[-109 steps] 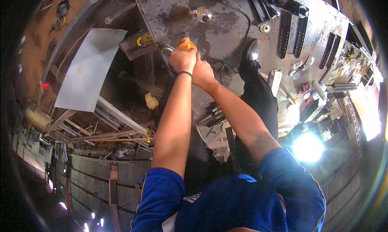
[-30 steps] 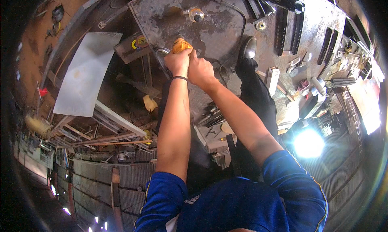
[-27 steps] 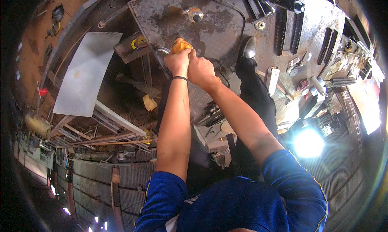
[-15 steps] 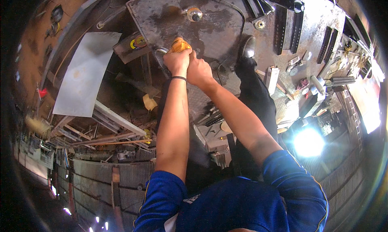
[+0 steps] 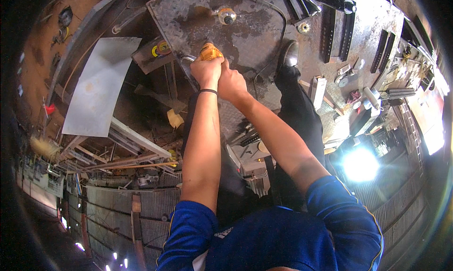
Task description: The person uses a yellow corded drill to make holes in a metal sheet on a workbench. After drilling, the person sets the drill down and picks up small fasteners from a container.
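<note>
Both my hands are closed around a yellow-orange power tool (image 5: 209, 51) above the steel plate surface (image 5: 188, 23). My left hand (image 5: 206, 74) wraps its left side, and my right hand (image 5: 232, 83) presses against it from the right. Only the tool's top end shows; its working end and exact kind are hidden by my hands. Beyond it lies a clear bottle (image 5: 227, 17) with a dark end toward me. A bent metal part (image 5: 187, 58) shows just left of my left hand. A black cord (image 5: 283, 28) curves over the plate on the right.
A shoe (image 5: 291, 54) rests on the plate at my right. Farther right lie perforated dark metal bars (image 5: 347, 37), a black bottle (image 5: 330, 0) and a grinder-like tool (image 5: 343, 80). On the left are a pale sheet (image 5: 96, 87), a yellow tape measure (image 5: 162, 48) and a metal frame (image 5: 137, 136).
</note>
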`<state>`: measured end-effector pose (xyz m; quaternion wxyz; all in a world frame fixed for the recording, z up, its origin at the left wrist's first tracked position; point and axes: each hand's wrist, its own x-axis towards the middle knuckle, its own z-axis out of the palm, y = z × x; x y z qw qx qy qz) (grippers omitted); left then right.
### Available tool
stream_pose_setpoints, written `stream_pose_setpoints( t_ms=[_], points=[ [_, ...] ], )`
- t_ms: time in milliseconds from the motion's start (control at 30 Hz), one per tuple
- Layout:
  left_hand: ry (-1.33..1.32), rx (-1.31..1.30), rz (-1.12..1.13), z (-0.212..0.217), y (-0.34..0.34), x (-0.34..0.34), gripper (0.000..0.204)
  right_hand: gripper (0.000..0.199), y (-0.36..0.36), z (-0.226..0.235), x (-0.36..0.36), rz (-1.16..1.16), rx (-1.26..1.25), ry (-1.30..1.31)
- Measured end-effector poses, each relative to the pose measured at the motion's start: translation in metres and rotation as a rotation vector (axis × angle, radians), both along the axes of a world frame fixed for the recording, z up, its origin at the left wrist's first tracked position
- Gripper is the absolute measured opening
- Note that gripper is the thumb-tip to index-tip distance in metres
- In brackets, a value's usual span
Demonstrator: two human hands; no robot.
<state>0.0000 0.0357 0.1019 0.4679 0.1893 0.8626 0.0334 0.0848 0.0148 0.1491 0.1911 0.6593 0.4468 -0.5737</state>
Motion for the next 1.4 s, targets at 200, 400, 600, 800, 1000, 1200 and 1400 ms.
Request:
stream_pose_setpoints(
  t_ms=[200, 400, 600, 800, 1000, 1200, 1400],
  points=[
    [-0.029, 0.012, -0.021, 0.006, 0.003, 0.003, 0.043, 0.075, -0.003, -0.003, 0.002, -0.018, 0.023, 0.014],
    [-0.011, 0.001, -0.017, -0.001, -0.004, -0.002, 0.045, 0.071, -0.003, 0.000, 0.002, -0.009, 0.027, 0.028],
    [-0.060, 0.028, 0.101, -0.007, -0.008, -0.001, 0.044, 0.067, 0.003, 0.000, 0.004, 0.028, 0.002, 0.014],
    [-0.029, 0.013, 0.053, -0.013, -0.011, -0.002, 0.042, 0.068, -0.001, -0.002, 0.003, 0.028, 0.022, 0.002],
    [-0.068, -0.014, 0.138, -0.011, -0.011, -0.001, 0.041, 0.076, -0.005, -0.008, 0.004, -0.007, 0.043, 0.011],
    [-0.009, -0.003, 0.026, 0.006, -0.001, 0.002, 0.040, 0.069, -0.005, 0.000, 0.002, 0.004, 0.020, 0.018],
    [-0.015, 0.002, -0.054, 0.008, 0.005, 0.001, 0.038, 0.075, -0.011, -0.004, 0.002, -0.011, 0.040, 0.022]
  ],
)
